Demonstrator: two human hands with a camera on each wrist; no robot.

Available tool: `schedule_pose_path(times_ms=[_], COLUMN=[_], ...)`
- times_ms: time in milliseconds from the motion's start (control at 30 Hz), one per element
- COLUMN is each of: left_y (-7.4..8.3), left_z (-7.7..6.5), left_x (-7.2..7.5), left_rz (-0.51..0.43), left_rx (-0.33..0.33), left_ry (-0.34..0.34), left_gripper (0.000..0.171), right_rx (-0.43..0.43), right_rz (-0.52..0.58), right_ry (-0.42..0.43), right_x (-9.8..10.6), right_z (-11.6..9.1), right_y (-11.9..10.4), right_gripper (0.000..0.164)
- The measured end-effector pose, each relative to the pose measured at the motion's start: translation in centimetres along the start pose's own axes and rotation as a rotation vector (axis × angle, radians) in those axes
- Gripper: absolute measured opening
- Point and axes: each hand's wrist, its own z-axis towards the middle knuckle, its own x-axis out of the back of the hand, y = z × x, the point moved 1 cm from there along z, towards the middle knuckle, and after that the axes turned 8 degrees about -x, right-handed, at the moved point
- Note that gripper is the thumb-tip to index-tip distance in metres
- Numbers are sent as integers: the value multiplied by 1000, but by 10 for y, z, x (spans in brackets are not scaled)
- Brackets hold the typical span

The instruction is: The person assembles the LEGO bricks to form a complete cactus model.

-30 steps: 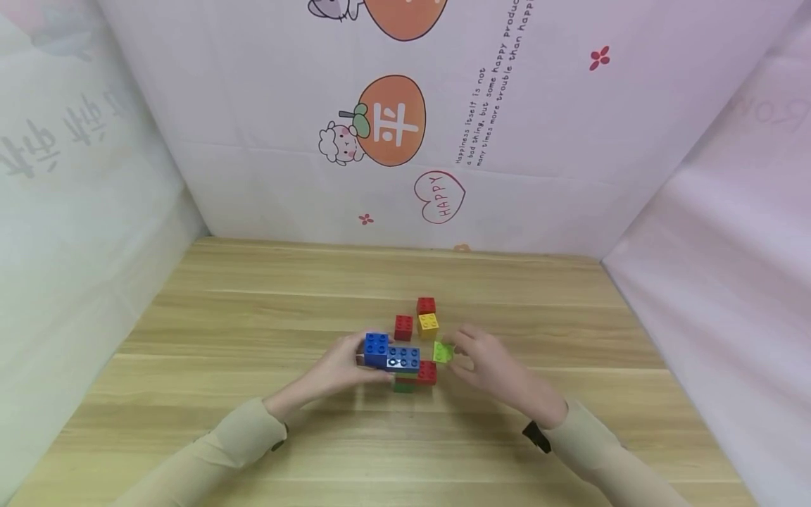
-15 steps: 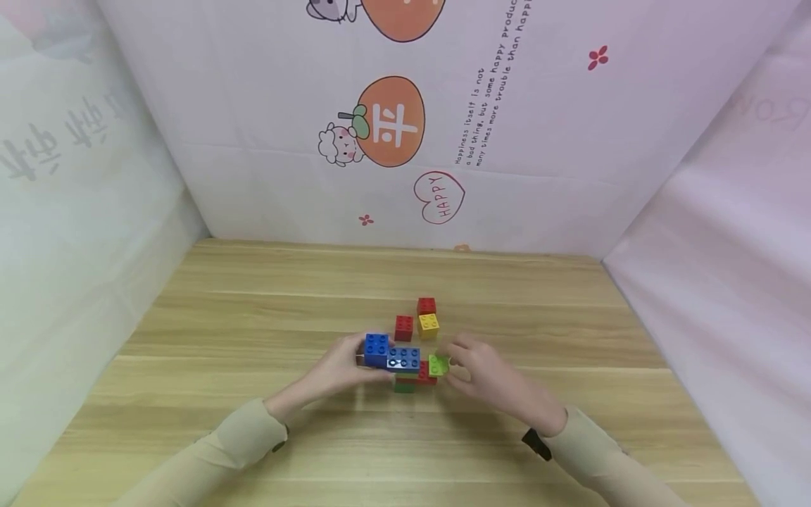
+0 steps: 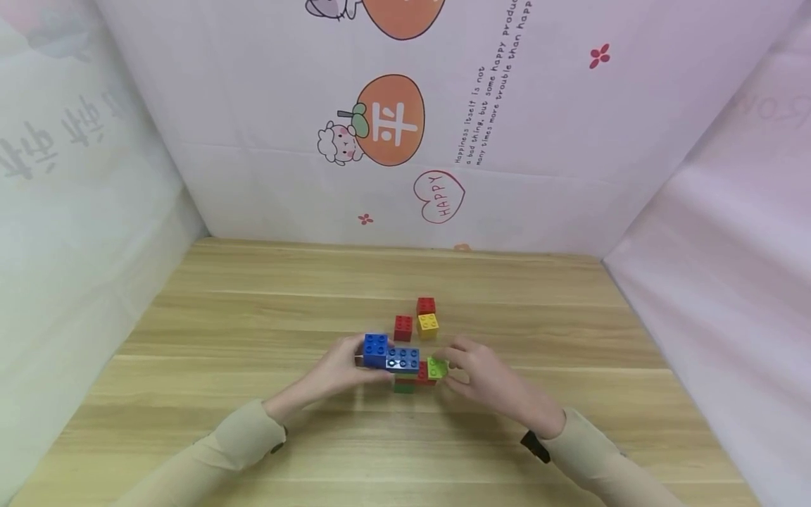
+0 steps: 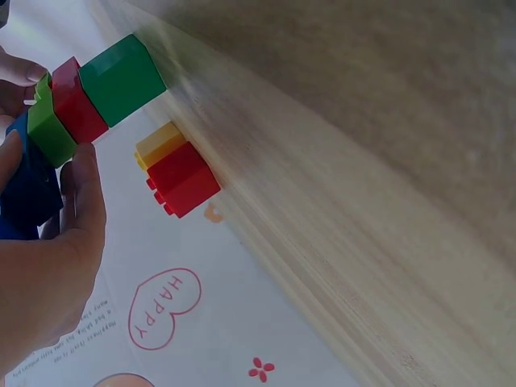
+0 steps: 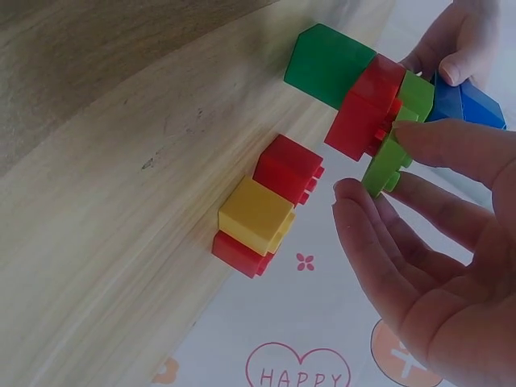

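A small stack of toy building bricks stands on the table, with a dark green brick [image 5: 326, 66] at the bottom, a red brick [image 5: 367, 106] above it, then a light green brick [image 4: 50, 133]. Topmost are two blue bricks [image 3: 375, 352], jutting out to the left. My left hand [image 3: 342, 366] grips this blue end between thumb and fingers. On the other side, my right hand [image 3: 491, 377] pinches a thin light green brick [image 5: 387, 165] over the red brick's studded right end. Whether its studs are fully joined, I cannot tell.
Behind the stack, a yellow brick [image 3: 428, 325] stands near two loose red bricks [image 3: 403, 328]. The wooden table [image 3: 285, 282] meets a white printed cloth [image 3: 285, 176] at the back, and similar cloth hangs at both sides.
The right hand has brought the thin light green brick toward me and slightly left, onto or just over the red brick. The left hand and the stack have stayed in place.
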Motion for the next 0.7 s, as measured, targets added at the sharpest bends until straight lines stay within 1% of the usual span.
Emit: schedule_pose_path(times_ms=[167,533,700], left_y=[0,-1,0], left_z=[-1,-1,-1], left_x=[0,1,0], left_rz=[4,-19,-6], left_rx=[4,16,28], left_ry=[4,2,0], left_gripper=[54,55,55], right_rx=[0,60,30], right_rz=[-6,-3,1], right_ry=[5,56,28], right_x=[0,-1,-2], right_z=[1,1,2], right_y=[-1,2,3], right_gripper=[34,35,34])
